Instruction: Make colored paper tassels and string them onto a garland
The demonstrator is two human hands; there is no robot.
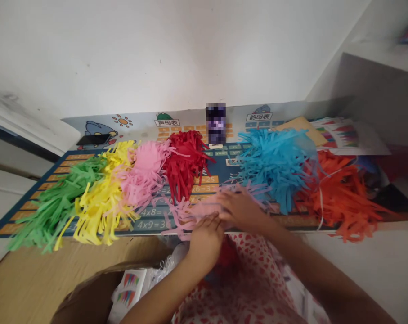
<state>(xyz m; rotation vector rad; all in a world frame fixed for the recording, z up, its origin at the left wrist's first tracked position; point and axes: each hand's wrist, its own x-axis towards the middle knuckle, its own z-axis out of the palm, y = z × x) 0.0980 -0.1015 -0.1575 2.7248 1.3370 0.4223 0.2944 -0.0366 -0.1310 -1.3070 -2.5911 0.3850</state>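
Note:
A pale pink fringed tissue paper (204,208) lies near the table's front edge, its cut strips spreading to both sides. My left hand (208,236) is closed on its near edge, with fingers curled over the paper. From the right, my right hand (240,209) reaches across the same sheet, its fingers bent and closed on the middle; the fingertips are slightly blurred. Just behind my hands is a red fringed bundle (187,162). To the right of it sits a blue fringed bundle (276,162).
At left lie pink (145,171), yellow (104,198) and green (60,200) fringed bundles. An orange bundle (345,198) overhangs the front edge at right, by printed sheets (350,137). A black phone (94,140) rests back left. Below stands an open cardboard box (85,292).

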